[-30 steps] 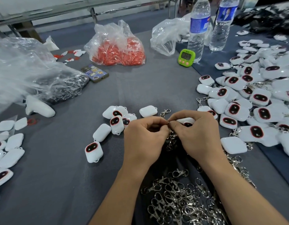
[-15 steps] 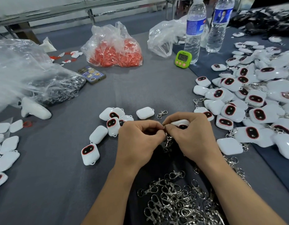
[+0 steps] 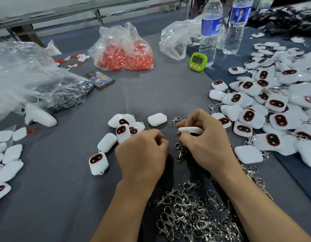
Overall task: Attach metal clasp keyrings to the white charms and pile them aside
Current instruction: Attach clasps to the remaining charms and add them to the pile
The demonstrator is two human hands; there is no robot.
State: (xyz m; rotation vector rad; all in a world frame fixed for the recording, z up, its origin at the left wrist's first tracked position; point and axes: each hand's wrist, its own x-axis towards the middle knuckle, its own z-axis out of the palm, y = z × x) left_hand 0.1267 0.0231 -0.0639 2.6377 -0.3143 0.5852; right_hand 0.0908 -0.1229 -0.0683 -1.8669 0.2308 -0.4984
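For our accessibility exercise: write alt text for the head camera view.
A person's right hand grips a white charm, a metal clasp keyring just below it; the left hand is curled alongside. On the grey table, loose charms lie left, a heap of charms with keyrings right, spare clasps nearest.

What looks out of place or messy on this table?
Nothing looks spilled or broken. Two strays: a phone lying by the clear bag, and one metal clasp alone beyond the right hand gripping a white charm, apart from the clasp pile nearest the person.
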